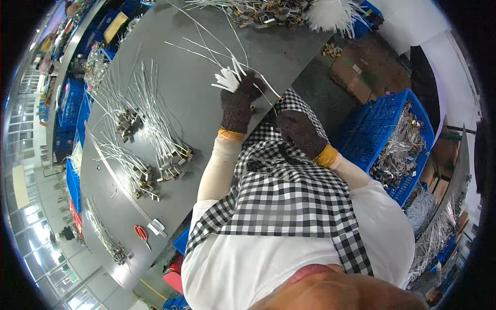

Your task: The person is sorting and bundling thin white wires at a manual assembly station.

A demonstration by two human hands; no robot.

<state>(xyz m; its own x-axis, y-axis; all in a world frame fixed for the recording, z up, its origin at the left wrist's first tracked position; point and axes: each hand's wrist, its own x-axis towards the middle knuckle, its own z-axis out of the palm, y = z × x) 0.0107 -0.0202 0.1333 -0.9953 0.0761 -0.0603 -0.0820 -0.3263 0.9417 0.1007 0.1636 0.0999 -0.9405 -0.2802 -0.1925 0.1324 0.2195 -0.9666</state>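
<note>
My left hand (238, 103), in a dark brown knitted glove, is closed round a bunch of short white tubes (227, 78) above the table's near edge. Several thin white wires (207, 50) fan out from around it over the grey table. One wire runs toward me and ends in a small brass-coloured part (280, 98), close to my right hand. My right hand (300, 133), gloved the same way, is curled in front of the checked apron (289, 191). Its fingertips are partly hidden, and I cannot make out what is in them.
Bundles of white wires with metal ends (160, 129) lie on the grey table (201, 111) to the left. Beyond them are a long metal strip (121, 186) and red-handled scissors (141, 232). More parts are heaped at the far edge (268, 13). A blue crate (356, 134) of parts stands right.
</note>
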